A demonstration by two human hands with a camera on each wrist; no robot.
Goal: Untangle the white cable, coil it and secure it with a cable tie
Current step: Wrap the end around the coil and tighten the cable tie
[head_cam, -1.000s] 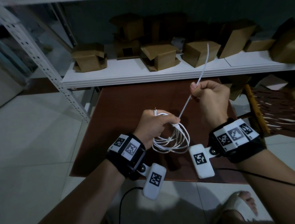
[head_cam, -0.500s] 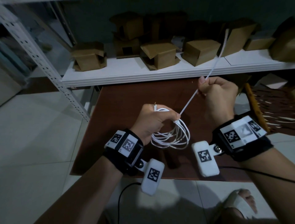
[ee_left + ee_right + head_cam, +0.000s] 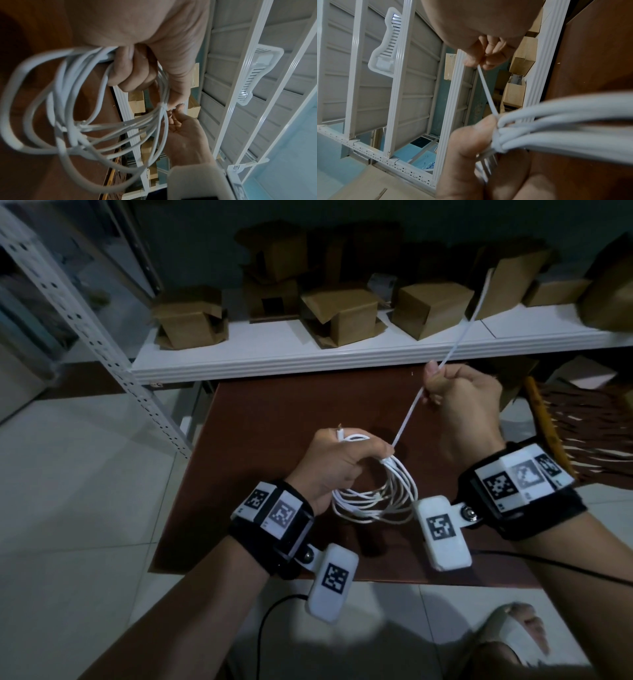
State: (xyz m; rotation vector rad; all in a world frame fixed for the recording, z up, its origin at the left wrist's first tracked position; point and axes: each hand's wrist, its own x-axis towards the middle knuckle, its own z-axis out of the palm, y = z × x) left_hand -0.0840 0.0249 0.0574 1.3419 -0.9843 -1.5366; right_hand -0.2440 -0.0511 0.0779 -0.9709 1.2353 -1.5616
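White cable [image 3: 376, 494]: coiled into several loops and held above the brown table [image 3: 274, 422]; the strands are bunched at one spot and hang below the left hand [image 3: 337, 465].
Cable tie [image 3: 407, 419]: wrapped round the bunched strands, its tail running taut up to the right hand [image 3: 459, 402], with the free end standing on past the fist toward the shelf [image 3: 308, 354].
Left hand: fingers are curled round the top of the coil, with the thumb pressed at the tie's head, as seen in the left wrist view [image 3: 162, 106].
Right hand: fingers are closed in a fist round the tie's tail, which is pinched against the thumb.
Change: over the last second the right hand has been carried up and away to the right, farther from the left hand, so that a longer stretch of tail is drawn out between the two hands; the coil has been kept almost where it was.
Meaning: the tie is judged to be in the course of being pulled tight, the untangling and coiling being already done.
Tightness: in the right wrist view the strands [image 3: 556, 121] are seen pressed close together at the tie, so little slack is thought to be left.
Still open: whether the tie is fully cinched cannot be told.
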